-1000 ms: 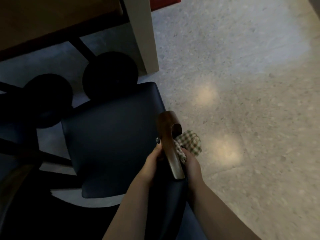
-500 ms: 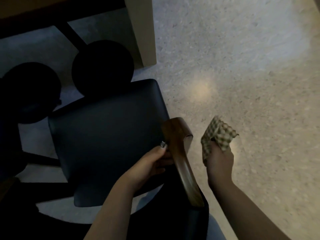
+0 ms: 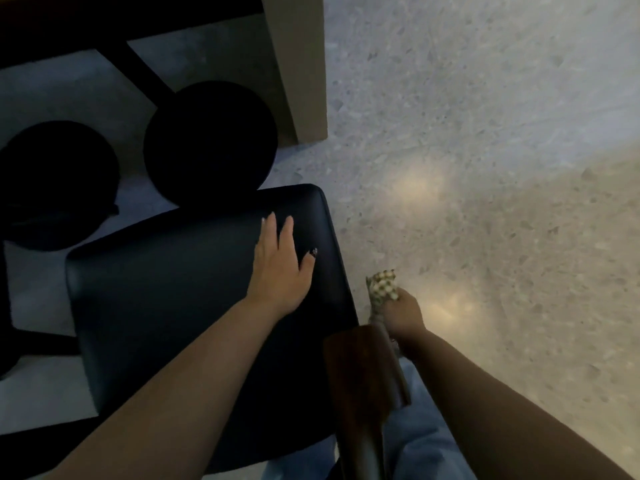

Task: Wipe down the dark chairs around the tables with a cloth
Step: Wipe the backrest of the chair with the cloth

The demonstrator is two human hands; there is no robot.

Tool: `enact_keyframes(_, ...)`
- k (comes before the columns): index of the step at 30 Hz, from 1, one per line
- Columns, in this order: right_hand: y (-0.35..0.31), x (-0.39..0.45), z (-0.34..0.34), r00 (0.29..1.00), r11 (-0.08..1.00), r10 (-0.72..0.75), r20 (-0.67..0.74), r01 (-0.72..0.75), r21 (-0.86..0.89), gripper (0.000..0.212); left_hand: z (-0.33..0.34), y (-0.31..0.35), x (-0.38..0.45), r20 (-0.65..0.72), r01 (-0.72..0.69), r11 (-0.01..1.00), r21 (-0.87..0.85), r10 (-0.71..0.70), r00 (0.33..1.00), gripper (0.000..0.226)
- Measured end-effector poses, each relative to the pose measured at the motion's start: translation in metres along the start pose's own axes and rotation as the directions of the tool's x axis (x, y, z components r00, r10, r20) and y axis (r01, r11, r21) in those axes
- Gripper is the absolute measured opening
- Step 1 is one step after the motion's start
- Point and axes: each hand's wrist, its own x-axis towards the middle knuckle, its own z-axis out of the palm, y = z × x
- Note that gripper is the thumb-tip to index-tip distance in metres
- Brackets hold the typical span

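Speckled terrazzo floor (image 3: pixel 485 133); left hand (image 3: pixel 280 268) flat on smooth padded seat (image 3: pixel 173 289), right hand (image 3: pixel 403 315) clutching checked cloth (image 3: pixel 381 289).

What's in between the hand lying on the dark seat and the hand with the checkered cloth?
In the head view, only the right edge of the dark padded chair seat and a strip of speckled floor separate the left hand from the right hand gripping the checkered cloth.
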Motion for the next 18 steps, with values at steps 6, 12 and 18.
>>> enact_keyframes(6,0.006,0.015,0.030,0.966,0.980,0.065,0.250,-0.015,-0.197,0.030,0.038,-0.027,0.036,-0.074,-0.021,0.899,0.438,0.059,0.995,0.073)
enact_keyframes(12,-0.013,0.022,0.042,0.963,0.964,0.153,0.223,-0.195,0.179,0.039,0.050,-0.036,0.039,-0.131,-0.021,0.889,0.458,0.091,0.987,0.075)
enact_keyframes(18,-0.099,0.068,0.056,0.999,0.945,0.036,0.018,-0.040,0.324,0.028,0.049,-0.038,0.039,-0.142,-0.037,0.895,0.445,0.111,0.984,0.076)
